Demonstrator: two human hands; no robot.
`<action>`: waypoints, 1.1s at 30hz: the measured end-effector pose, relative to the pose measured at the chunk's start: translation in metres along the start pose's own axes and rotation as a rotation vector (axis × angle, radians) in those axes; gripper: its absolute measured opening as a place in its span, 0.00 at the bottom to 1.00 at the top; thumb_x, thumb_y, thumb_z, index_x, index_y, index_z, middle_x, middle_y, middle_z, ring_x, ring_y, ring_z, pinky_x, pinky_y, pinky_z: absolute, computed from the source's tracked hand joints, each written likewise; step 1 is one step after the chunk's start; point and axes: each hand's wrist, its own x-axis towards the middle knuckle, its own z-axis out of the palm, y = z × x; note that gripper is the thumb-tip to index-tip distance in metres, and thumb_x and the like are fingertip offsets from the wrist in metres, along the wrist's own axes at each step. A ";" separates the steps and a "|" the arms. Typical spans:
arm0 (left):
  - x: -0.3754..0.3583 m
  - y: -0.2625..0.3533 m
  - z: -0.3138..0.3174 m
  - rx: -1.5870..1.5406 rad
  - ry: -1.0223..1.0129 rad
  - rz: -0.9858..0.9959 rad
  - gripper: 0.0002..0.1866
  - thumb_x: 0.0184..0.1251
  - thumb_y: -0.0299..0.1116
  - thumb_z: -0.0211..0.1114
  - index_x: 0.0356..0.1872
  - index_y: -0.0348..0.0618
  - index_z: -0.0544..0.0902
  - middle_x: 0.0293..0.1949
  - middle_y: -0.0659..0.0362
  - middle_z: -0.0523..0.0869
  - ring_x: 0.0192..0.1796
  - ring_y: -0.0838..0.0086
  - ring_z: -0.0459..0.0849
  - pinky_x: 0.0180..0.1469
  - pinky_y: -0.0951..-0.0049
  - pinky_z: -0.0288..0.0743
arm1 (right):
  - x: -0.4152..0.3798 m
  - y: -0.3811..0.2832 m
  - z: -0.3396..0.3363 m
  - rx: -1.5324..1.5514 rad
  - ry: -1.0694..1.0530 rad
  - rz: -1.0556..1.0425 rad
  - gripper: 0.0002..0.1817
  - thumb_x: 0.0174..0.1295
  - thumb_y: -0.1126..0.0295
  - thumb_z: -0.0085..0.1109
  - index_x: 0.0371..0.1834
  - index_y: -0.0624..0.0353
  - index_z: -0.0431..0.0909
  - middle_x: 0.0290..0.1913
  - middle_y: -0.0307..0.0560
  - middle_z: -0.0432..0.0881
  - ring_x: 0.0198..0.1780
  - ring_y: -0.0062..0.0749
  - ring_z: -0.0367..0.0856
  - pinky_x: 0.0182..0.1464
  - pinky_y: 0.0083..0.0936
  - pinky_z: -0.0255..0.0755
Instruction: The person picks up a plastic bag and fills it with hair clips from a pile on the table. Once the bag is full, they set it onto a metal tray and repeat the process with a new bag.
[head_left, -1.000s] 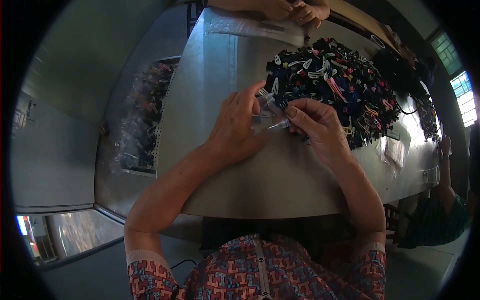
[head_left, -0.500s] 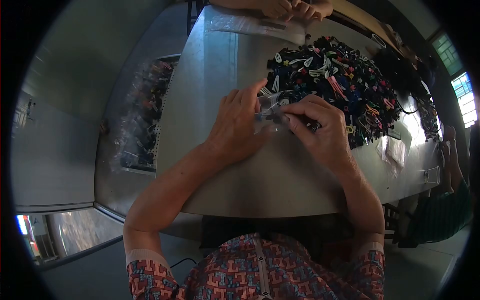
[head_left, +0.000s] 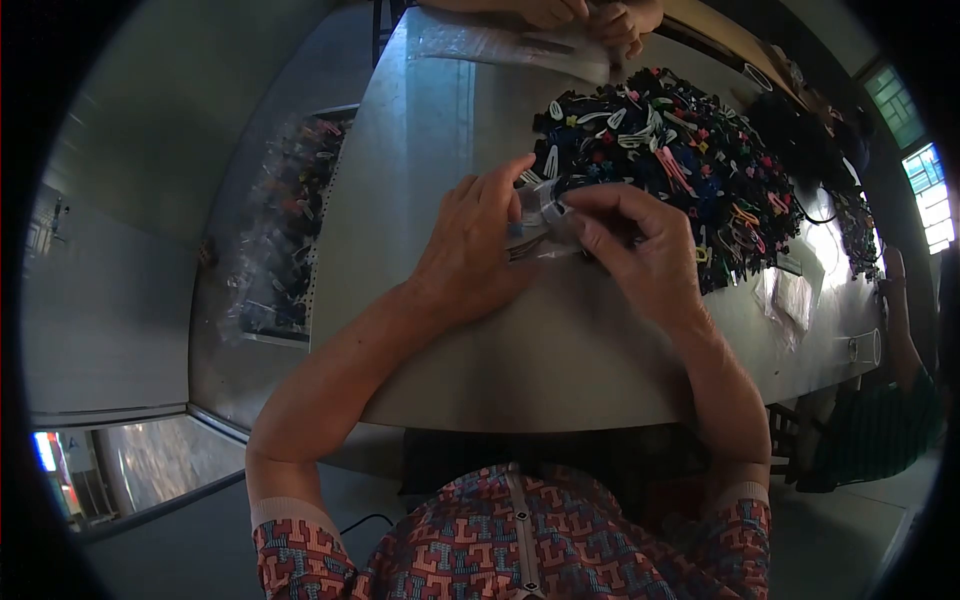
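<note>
- Left hand (head_left: 470, 235) holds the clear bag (head_left: 545, 190) mid-frame.
- Right hand (head_left: 645, 245) pinches narrowly beside it; what it grips is unclear.
- Dark slender pieces (head_left: 526, 247) now show lower, apparently inside.

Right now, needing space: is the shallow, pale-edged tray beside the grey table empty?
Not empty: the tray holds heaped clear plastic bags.

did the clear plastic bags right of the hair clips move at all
No, the clear plastic bags still lie in the same spot beside the hair clip pile.
</note>
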 end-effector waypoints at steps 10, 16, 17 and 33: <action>0.006 0.000 -0.007 -0.332 0.088 -0.120 0.44 0.54 0.26 0.75 0.73 0.41 0.63 0.41 0.57 0.78 0.42 0.71 0.78 0.43 0.68 0.77 | 0.011 0.033 -0.040 -0.796 0.038 -0.189 0.10 0.57 0.74 0.67 0.43 0.58 0.87 0.42 0.44 0.84 0.55 0.45 0.80 0.63 0.38 0.71; 0.006 -0.004 -0.002 -0.271 0.116 -0.019 0.44 0.54 0.26 0.75 0.73 0.41 0.63 0.43 0.55 0.78 0.43 0.71 0.78 0.45 0.70 0.77 | 0.012 0.035 -0.053 -0.886 0.034 -0.219 0.12 0.55 0.78 0.67 0.44 0.59 0.86 0.43 0.47 0.84 0.52 0.44 0.81 0.59 0.37 0.74; 0.006 -0.004 -0.001 -0.271 0.119 -0.009 0.44 0.54 0.26 0.75 0.73 0.41 0.63 0.42 0.55 0.77 0.43 0.71 0.78 0.46 0.70 0.77 | 0.013 0.037 -0.053 -0.884 0.034 -0.220 0.12 0.55 0.78 0.67 0.43 0.59 0.86 0.43 0.47 0.84 0.52 0.44 0.81 0.59 0.36 0.74; 0.005 -0.005 0.001 -0.263 0.079 -0.033 0.42 0.54 0.25 0.75 0.72 0.40 0.65 0.40 0.57 0.76 0.44 0.69 0.78 0.52 0.69 0.75 | 0.005 0.018 -0.051 -0.753 -0.174 -0.179 0.07 0.54 0.71 0.69 0.36 0.57 0.87 0.37 0.43 0.84 0.47 0.42 0.81 0.55 0.37 0.74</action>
